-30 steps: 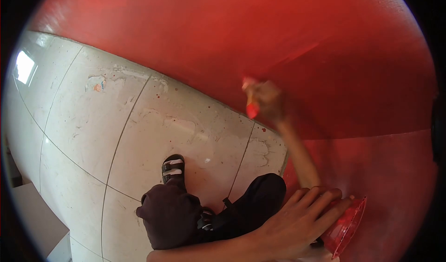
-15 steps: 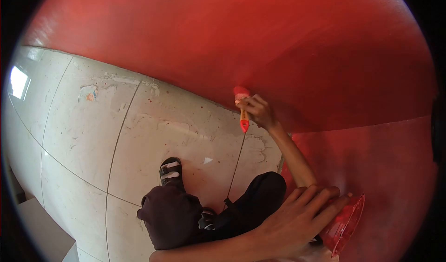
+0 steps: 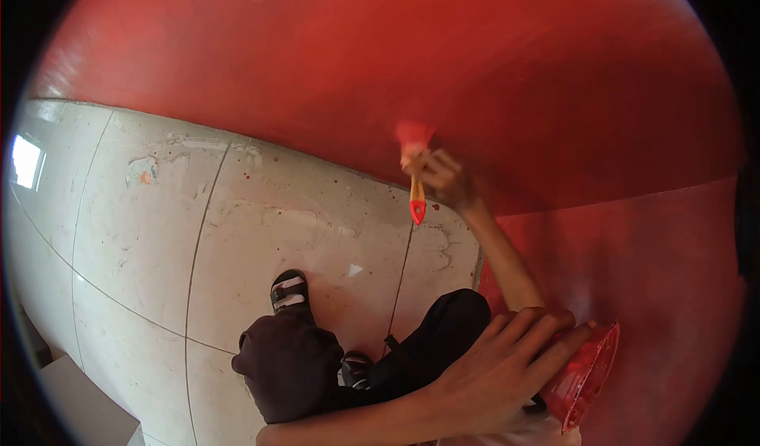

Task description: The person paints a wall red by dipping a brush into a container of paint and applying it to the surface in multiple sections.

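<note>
My right hand (image 3: 443, 178) is closed round the wooden handle of a paintbrush (image 3: 417, 193). The handle has a red tip, which points down toward the floor. Its bristles, red and blurred, are against the red wall (image 3: 332, 74) just above the floor line. Lower right, my left hand (image 3: 507, 359) grips a red plastic paint cup (image 3: 582, 379), fingers wrapped over its side. The cup is tilted with its wide rim facing right, and its inside is mostly hidden. My left forearm crosses in front of my body, and my right forearm passes behind the left hand.
Pale floor tiles (image 3: 261, 256) carry stains, paint spots and a small white scrap (image 3: 355, 270). Another red wall surface (image 3: 633, 264) meets the first at right. My bent knees and sandalled foot (image 3: 290, 292) are below. A grey box-like object (image 3: 83, 402) stands lower left.
The brush and my right hand have moved slightly up the wall, with the bristles higher now. My left hand still holds the cup in nearly the same place. The view has shifted slightly.
</note>
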A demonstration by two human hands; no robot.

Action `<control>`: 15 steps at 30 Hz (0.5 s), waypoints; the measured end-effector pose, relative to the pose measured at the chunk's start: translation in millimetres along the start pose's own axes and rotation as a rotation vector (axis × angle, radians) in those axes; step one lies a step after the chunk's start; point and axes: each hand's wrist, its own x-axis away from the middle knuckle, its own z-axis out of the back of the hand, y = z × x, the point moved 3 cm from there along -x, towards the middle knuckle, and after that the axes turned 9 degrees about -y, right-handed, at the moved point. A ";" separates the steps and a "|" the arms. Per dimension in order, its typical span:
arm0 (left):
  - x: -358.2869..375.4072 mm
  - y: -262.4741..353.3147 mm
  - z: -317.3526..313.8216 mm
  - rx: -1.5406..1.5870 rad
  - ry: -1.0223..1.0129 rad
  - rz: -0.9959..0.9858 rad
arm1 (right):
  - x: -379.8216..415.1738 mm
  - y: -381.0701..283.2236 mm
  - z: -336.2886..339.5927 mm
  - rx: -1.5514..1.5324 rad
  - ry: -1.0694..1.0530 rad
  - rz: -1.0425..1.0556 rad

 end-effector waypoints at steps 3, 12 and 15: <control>0.8 -0.7 -3.3 -0.033 0.042 0.002 | -5.8 13.0 23.0 -0.130 0.115 -0.081; -3.0 -9.7 3.1 0.003 0.008 0.018 | -15.7 41.5 101.4 0.255 0.422 -0.071; -5.1 -6.4 3.1 0.018 0.030 0.021 | 19.8 10.8 -5.4 0.047 0.123 -0.067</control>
